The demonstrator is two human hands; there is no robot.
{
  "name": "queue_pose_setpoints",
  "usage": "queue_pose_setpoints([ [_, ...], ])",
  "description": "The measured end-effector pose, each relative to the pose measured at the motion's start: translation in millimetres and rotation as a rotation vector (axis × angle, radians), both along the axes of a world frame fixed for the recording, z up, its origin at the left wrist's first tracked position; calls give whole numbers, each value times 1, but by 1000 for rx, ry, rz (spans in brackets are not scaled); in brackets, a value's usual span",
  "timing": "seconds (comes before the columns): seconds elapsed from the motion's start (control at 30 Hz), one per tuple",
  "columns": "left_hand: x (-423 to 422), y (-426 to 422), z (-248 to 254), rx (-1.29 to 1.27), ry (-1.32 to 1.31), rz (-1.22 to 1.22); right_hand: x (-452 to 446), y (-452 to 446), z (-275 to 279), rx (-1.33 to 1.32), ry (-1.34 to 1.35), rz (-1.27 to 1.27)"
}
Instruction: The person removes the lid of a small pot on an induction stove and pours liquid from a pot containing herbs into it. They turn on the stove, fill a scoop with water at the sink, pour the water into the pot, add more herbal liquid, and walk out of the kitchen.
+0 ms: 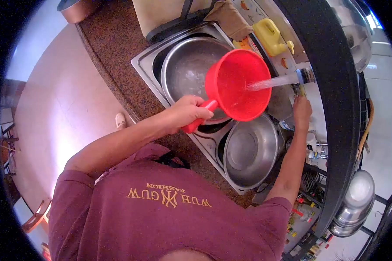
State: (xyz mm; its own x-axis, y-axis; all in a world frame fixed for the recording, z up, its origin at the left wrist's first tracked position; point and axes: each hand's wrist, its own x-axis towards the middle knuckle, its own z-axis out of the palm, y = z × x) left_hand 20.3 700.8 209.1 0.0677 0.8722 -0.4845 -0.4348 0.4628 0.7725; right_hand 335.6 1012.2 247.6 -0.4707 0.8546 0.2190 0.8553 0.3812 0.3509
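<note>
The handle of a red dipper (237,85) is in my left hand (189,114), with the fingers wrapped round it. Its bowl is tilted over the two sink basins, and a stream of water (276,81) from the tap (306,75) runs into it. Beside the tap, my right hand (302,109) has its fingers closed on the tap handle (299,90), which is mostly hidden. Under the dipper, a large metal basin (183,65) sits in the far sink. A second metal bowl (251,152) rests in the nearer sink.
A yellow jug (270,37) and a brown cloth (230,19) lie behind the sink. The speckled counter (113,48) runs along the left, with a copper-coloured pot (77,9) at its far end. A dark shelf edge (342,108) and stacked metal bowls (356,200) are at the right.
</note>
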Motion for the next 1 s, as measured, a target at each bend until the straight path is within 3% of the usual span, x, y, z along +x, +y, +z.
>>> queue_pose_setpoints([
  [0.2,0,2,2,107,236,44,-2,-4,-2,24,24,18],
  [0.5,1,-2,-9,115,317,-10,-6,-11,2,18,45,63],
  [1.0,2,-7,-21,84,241,-12,-4,-11,-4,30,-3,46],
])
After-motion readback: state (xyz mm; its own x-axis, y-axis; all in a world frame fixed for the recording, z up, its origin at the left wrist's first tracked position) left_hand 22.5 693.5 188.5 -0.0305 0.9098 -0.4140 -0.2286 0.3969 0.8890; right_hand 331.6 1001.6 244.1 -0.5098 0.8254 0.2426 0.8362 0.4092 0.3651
